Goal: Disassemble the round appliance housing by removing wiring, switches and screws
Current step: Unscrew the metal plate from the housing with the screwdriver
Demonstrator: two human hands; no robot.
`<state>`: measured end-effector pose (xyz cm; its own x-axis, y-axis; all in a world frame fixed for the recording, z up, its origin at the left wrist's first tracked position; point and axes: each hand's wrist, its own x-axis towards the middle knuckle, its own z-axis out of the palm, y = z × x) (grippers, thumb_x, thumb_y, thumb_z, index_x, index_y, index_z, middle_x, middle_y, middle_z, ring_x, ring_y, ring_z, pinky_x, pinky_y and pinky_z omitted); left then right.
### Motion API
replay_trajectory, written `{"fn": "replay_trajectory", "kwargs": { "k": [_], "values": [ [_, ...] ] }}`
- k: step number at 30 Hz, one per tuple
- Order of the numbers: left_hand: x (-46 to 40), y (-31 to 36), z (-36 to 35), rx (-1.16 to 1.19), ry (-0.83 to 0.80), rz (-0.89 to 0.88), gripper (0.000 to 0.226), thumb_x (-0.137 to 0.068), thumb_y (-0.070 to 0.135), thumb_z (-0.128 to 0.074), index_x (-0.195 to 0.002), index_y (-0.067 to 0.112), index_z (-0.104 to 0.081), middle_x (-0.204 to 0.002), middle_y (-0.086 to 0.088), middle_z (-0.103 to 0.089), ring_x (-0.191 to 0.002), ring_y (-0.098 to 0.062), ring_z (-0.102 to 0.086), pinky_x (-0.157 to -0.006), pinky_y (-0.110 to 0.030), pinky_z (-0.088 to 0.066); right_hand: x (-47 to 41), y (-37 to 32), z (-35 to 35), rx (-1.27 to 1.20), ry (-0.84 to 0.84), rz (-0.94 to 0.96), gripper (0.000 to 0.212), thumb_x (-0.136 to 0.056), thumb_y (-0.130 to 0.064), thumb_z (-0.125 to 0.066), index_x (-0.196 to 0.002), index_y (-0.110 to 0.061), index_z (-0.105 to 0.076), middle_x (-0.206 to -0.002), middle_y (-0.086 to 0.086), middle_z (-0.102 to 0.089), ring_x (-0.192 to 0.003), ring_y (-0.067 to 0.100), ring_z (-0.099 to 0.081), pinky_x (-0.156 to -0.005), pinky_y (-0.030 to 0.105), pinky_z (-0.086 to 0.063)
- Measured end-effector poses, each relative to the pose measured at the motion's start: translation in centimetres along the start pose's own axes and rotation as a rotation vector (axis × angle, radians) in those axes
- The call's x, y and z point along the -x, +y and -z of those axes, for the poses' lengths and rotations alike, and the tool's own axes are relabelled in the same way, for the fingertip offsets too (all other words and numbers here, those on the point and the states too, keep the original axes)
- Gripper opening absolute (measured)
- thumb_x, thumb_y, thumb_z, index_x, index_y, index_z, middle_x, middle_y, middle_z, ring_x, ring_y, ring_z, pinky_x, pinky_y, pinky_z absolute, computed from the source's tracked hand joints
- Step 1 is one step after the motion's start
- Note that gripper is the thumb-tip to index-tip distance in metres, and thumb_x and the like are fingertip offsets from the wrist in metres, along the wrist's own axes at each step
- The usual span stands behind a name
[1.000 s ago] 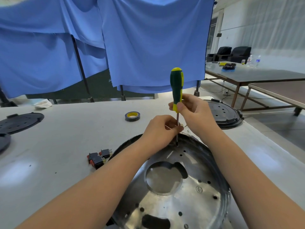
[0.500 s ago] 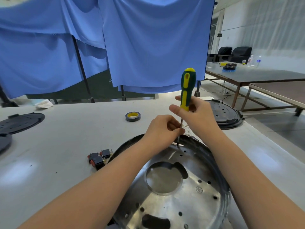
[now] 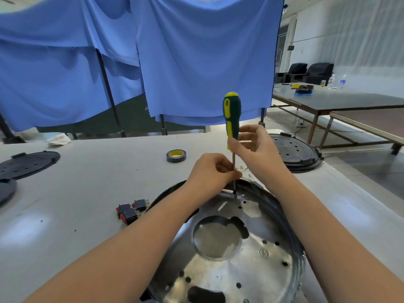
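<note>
The round metal housing [image 3: 251, 259] lies open side up on the white table, a large hole in its middle and several small holes around it. A green-and-yellow screwdriver [image 3: 231, 119] stands upright with its tip at the housing's far rim. My right hand [image 3: 255, 149] grips the lower part of its handle with thumb and fingers. My left hand [image 3: 212, 171] pinches the shaft just above the tip. Thin pale wires [image 3: 244, 169] show beside the shaft. Removed red-and-black switches [image 3: 131, 211] lie on the table left of the housing.
A roll of tape [image 3: 176, 155] sits beyond my hands. Black round lids lie at the left edge [image 3: 28, 164] and at the right [image 3: 295, 152]. Blue cloth [image 3: 196, 62] hangs behind the table. Other tables [image 3: 349, 101] stand at the right.
The screwdriver handle tilted right, then swung back to upright. My right hand shifted its hold on the handle, its fingers now spread more loosely. My left hand stayed on the shaft.
</note>
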<state>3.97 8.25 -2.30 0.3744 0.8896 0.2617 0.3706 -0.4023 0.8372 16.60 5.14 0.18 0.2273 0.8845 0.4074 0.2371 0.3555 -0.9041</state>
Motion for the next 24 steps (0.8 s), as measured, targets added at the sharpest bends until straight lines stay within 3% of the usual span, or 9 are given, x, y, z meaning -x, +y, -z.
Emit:
{"fn": "replay_trajectory", "kwargs": {
  "k": [5, 9, 12, 15, 20, 24],
  "values": [
    [-0.06, -0.17, 0.19, -0.077, 0.019, -0.002, 0.019, -0.079, 0.028, -0.076, -0.077, 0.029, -0.057, -0.073, 0.003, -0.066, -0.071, -0.012, -0.066, -0.066, -0.024, -0.052, -0.07, 0.14, 0.08, 0.077, 0.002, 0.048, 0.034, -0.068, -0.03, -0.083, -0.091, -0.02, -0.059, -0.086, -0.004, -0.066, -0.073, 0.004, -0.065, -0.065, 0.016, -0.052],
    [-0.02, -0.15, 0.12, -0.062, -0.003, 0.001, 0.015, -0.081, 0.025, -0.074, -0.088, 0.027, -0.06, -0.081, 0.0, -0.07, -0.076, -0.016, -0.069, -0.077, -0.033, -0.057, -0.11, 0.12, -0.06, 0.1, 0.011, 0.065, 0.045, -0.064, -0.028, -0.085, -0.095, -0.023, -0.054, -0.09, -0.003, -0.064, -0.076, 0.004, -0.065, -0.066, 0.017, -0.053],
    [0.01, -0.1, -0.09, -0.06, -0.026, -0.009, 0.013, -0.083, 0.024, -0.072, -0.094, 0.018, -0.068, -0.086, -0.003, -0.072, -0.078, -0.017, -0.07, -0.08, -0.037, -0.057, -0.05, 0.17, 0.01, 0.097, 0.022, 0.06, 0.04, -0.07, -0.024, -0.082, -0.098, -0.022, -0.053, -0.091, -0.003, -0.065, -0.075, 0.004, -0.065, -0.064, 0.016, -0.052],
    [0.09, -0.2, -0.22, -0.088, -0.048, -0.027, 0.015, -0.087, 0.028, -0.067, -0.099, 0.019, -0.068, -0.092, 0.0, -0.071, -0.083, -0.015, -0.067, -0.078, -0.03, -0.056, -0.03, 0.15, -0.01, 0.084, -0.022, 0.046, 0.025, -0.087, -0.018, -0.065, -0.107, -0.022, -0.05, -0.099, 0.0, -0.065, -0.084, 0.01, -0.067, -0.063, 0.015, -0.053],
    [0.14, -0.15, -0.37, -0.07, -0.085, -0.043, 0.02, -0.093, 0.016, -0.058, -0.111, 0.018, -0.066, -0.089, 0.009, -0.067, -0.086, -0.006, -0.063, -0.073, -0.013, -0.047, -0.08, -0.05, 0.07, -0.116, -0.11, -0.012, 0.029, -0.098, -0.003, -0.041, -0.118, -0.024, -0.044, -0.096, 0.005, -0.068, -0.098, 0.015, -0.065, -0.083, 0.03, -0.052],
    [-0.03, -0.1, -0.32, -0.04, -0.017, -0.015, 0.004, -0.085, 0.019, -0.07, -0.088, 0.018, -0.069, -0.079, 0.003, -0.07, -0.078, -0.015, -0.068, -0.073, -0.024, -0.055, -0.27, 0.22, 0.15, -0.096, -0.131, -0.018, 0.039, -0.09, 0.001, -0.05, -0.117, -0.027, -0.046, -0.102, 0.007, -0.067, -0.098, 0.016, -0.064, -0.087, 0.028, -0.05]
  ]
}}
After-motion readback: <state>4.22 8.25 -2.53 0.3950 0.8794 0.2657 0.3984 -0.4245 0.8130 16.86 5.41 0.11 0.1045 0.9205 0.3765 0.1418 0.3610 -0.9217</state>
